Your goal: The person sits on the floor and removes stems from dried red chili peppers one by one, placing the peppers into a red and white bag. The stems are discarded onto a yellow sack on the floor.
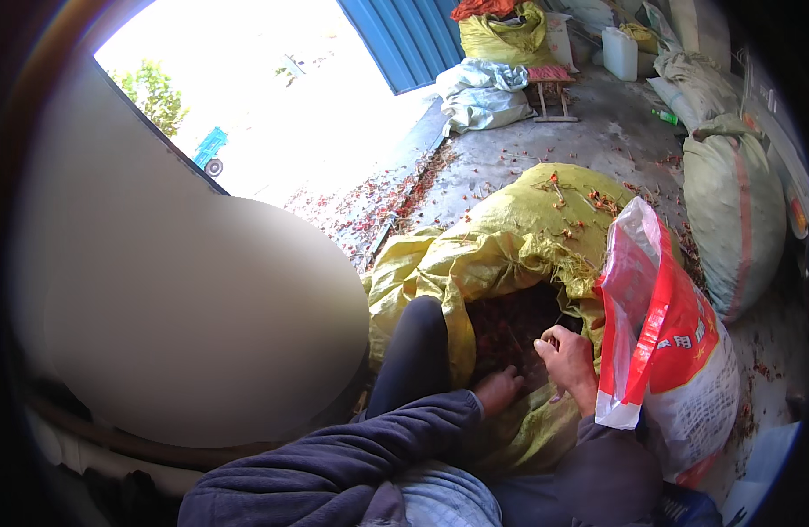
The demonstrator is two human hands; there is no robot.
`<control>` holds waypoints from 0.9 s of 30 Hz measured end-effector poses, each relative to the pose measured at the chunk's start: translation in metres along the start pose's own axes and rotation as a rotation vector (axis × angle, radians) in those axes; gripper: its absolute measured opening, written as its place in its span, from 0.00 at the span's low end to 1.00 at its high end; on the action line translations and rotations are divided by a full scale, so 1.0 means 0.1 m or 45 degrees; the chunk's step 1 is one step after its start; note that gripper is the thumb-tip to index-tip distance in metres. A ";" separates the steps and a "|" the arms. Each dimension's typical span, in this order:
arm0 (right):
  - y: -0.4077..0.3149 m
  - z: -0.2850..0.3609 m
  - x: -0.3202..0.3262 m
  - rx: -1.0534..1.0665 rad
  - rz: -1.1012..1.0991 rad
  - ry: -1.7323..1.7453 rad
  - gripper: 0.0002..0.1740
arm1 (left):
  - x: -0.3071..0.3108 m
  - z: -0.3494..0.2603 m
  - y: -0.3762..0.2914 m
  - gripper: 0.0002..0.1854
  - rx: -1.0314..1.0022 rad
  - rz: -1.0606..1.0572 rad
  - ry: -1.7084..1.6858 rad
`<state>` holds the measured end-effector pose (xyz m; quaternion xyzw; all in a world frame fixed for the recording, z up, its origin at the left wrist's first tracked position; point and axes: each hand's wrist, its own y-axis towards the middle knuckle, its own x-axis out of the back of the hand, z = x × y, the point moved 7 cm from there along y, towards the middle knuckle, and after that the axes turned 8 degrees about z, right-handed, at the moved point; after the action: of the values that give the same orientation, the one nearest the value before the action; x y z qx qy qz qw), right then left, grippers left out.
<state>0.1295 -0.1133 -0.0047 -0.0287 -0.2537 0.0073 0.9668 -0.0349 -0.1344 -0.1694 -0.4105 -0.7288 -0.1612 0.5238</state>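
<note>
A large yellow woven sack (483, 257) lies on its side before me, its mouth towards me, with dark red dried pieces (503, 329) inside, perhaps chili peppers. My left hand (500, 390) is low at the sack's mouth, fingers bent over the contents; whether it holds anything is hidden. Just right of it and a little higher, my right hand (566, 356) has thumb and fingers drawn together, and something small may be between them. A red and white plastic woven bag (684, 342) stands open close beside my right forearm.
Stems and red bits litter the concrete floor (470, 171). A full pale sack (734, 211) stands at right. Farther back are a small stool (551, 74), a white sack (483, 95), a yellow sack (503, 36) and a white jug (620, 54). A blurred area covers the left.
</note>
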 end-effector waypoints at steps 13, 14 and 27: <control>0.00 0.00 -0.02 -0.012 0.027 -0.026 0.11 | 0.13 -0.34 0.00 0.18 -0.214 0.161 0.273; 0.00 0.00 -0.02 -0.035 0.029 -0.051 0.11 | 0.17 -0.34 -0.01 0.18 -0.211 0.061 0.216; -0.01 -0.11 -0.15 0.113 0.097 -0.252 0.14 | 1.04 0.13 0.10 0.11 0.353 -0.163 -0.375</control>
<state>0.1220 -0.1157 -0.0219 0.0052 -0.3459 0.0581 0.9365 -0.0478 -0.0750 -0.0837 -0.3065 -0.8373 -0.0304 0.4518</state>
